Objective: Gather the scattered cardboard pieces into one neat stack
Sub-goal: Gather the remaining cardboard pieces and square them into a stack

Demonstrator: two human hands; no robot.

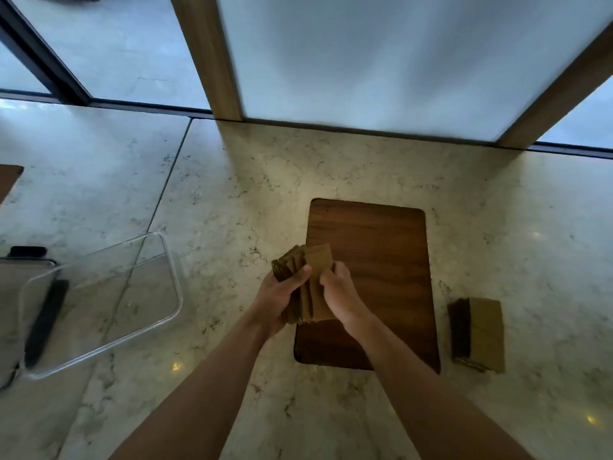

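Observation:
A bundle of brown cardboard pieces (311,270) stands on edge between both hands, over the left edge of a dark wooden board (381,247). My left hand (282,297) grips the bundle from the left, thumb on top. My right hand (338,290) presses against its right side. The pieces are fanned unevenly at the top. A second stack of cardboard pieces (481,333) lies flat on the marble floor to the right of the board, apart from both hands.
A clear plastic container (172,270) lies on the floor at the left, with a dark flat object (46,323) beside it. Wood-framed frosted glass panels (381,54) stand behind the board. A brown board corner (8,180) shows at the far left.

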